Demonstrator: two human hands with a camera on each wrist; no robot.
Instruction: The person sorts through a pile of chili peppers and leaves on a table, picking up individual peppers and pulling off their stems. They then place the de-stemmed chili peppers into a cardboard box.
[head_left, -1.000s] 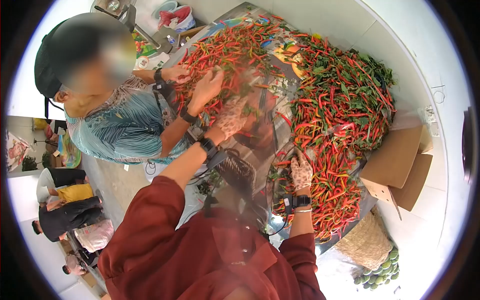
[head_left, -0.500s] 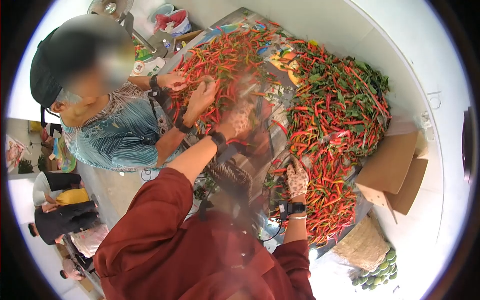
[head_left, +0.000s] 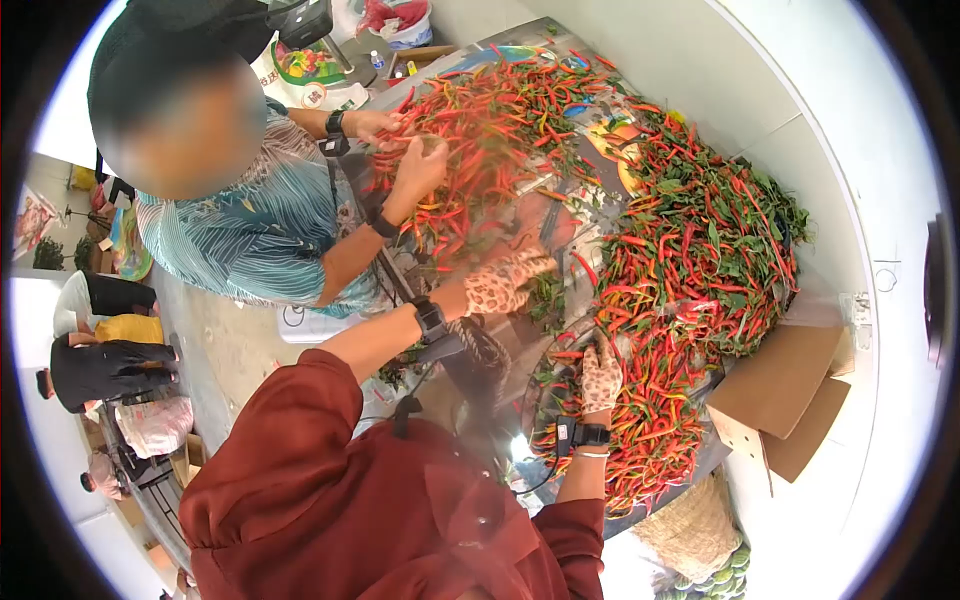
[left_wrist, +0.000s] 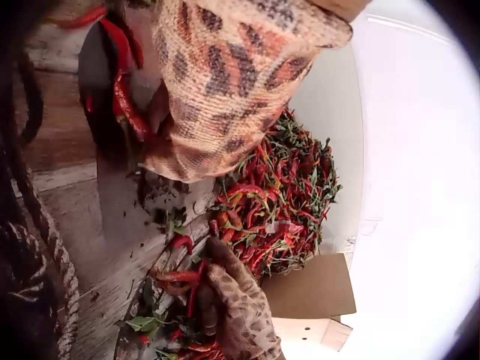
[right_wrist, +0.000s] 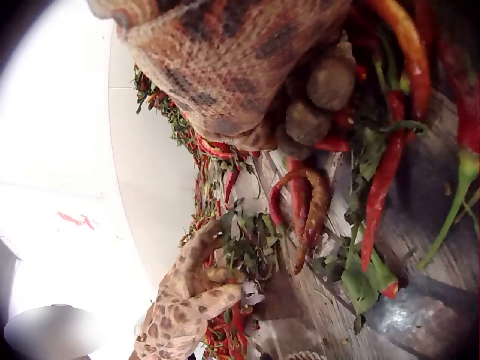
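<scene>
Both hands wear leopard-print gloves. My left hand (head_left: 500, 282) is over the table, left of the large heap of red chili peppers (head_left: 690, 240). In the right wrist view its fingers curve round green leafy sprigs (right_wrist: 251, 244). Long red chilies (left_wrist: 124, 97) show beside this hand in the left wrist view. My right hand (head_left: 600, 375) is at the near left edge of the heap. Its dark fingertips (right_wrist: 307, 124) are curled over red chilies, and a curved chili (right_wrist: 319, 202) sticks out below them. The palm side of the right hand is hidden.
A person (head_left: 240, 230) across the left side handles a second chili pile (head_left: 470, 130) with both hands. At the right stands an open cardboard box (head_left: 770, 390); a sack (head_left: 690, 530) and green melons (head_left: 725, 580) lie below it. Braided rope (left_wrist: 52, 262) lies beside the table.
My left hand has moved away from the other person's chili pile, towards my right hand, with green leaves at its fingers. The right hand stays at the heap's edge. The head view has shifted.
</scene>
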